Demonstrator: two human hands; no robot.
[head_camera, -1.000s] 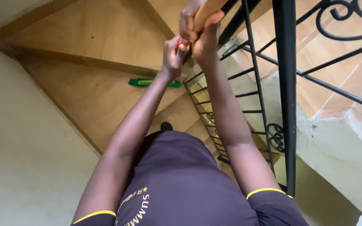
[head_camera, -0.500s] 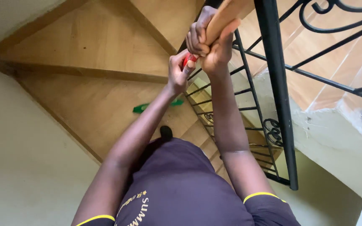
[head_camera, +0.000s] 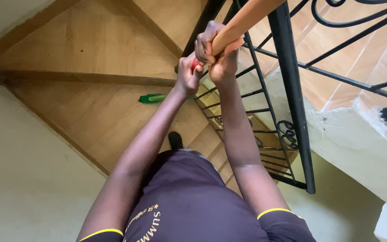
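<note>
My right hand (head_camera: 217, 53) is closed around a light wooden handle (head_camera: 247, 19) that runs up to the right past the black railing. Just below it, my left hand (head_camera: 186, 75) grips the same stick where a red section (head_camera: 196, 64) shows between my fingers. The stick leads down to a green brush head (head_camera: 154, 98), which rests on a wooden stair tread (head_camera: 99, 112) beneath my left forearm. Most of the lower shaft is hidden behind my left hand and arm.
A black wrought-iron railing (head_camera: 292, 89) with scrollwork stands right beside my hands. Wooden steps turn around a corner, bounded by a pale wall (head_camera: 19, 179) on the left. My dark shoe (head_camera: 174, 140) stands on a lower step. A white concrete stair edge (head_camera: 359, 152) lies to the right.
The green brush head slid down the tread toward me, then back up and left. Both hands stayed on the handle and shifted slightly with the view.
</note>
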